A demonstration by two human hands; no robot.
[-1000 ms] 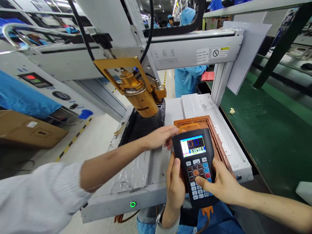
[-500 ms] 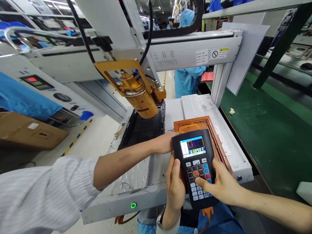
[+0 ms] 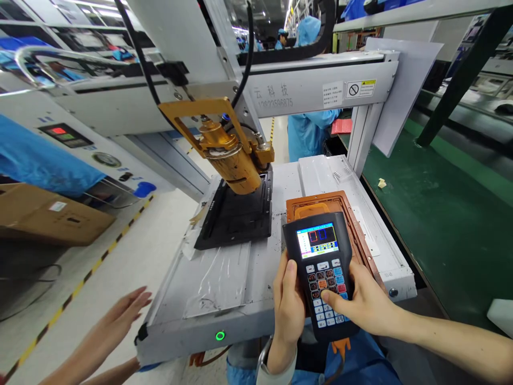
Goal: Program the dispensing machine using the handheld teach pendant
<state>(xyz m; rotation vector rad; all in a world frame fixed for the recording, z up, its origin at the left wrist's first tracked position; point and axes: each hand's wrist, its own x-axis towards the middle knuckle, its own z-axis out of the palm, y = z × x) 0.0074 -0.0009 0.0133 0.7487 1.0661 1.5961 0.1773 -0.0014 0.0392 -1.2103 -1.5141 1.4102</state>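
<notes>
A black handheld controller point(image 3: 294, 236) with a lit screen and keypad is gripped in both my hands. My left hand point(image 3: 289, 307) wraps its left edge, thumb along the side. My right hand point(image 3: 366, 299) clasps the right edge, and its thumb lies on a key in the keypad's middle. Behind the controller, partly covered by it, an orange-brown frame point(image 3: 355, 224) rests on the machine's white bed point(image 3: 260, 275). A flat black panel point(image 3: 236, 224) lies to the left on the bed, below a gold cylindrical machine head point(image 3: 236, 166).
Another person's hand point(image 3: 128, 313) is at the bed's left front corner. A green-lit button point(image 3: 220, 336) sits on the front edge. The gantry beam point(image 3: 296, 88) crosses above. A green workbench point(image 3: 433, 214) stands right, a cardboard box point(image 3: 52, 214) left.
The other person's arm, which reached across the bed to behind the controller, has drawn back to the lower left. My hands and the controller stay almost in place.
</notes>
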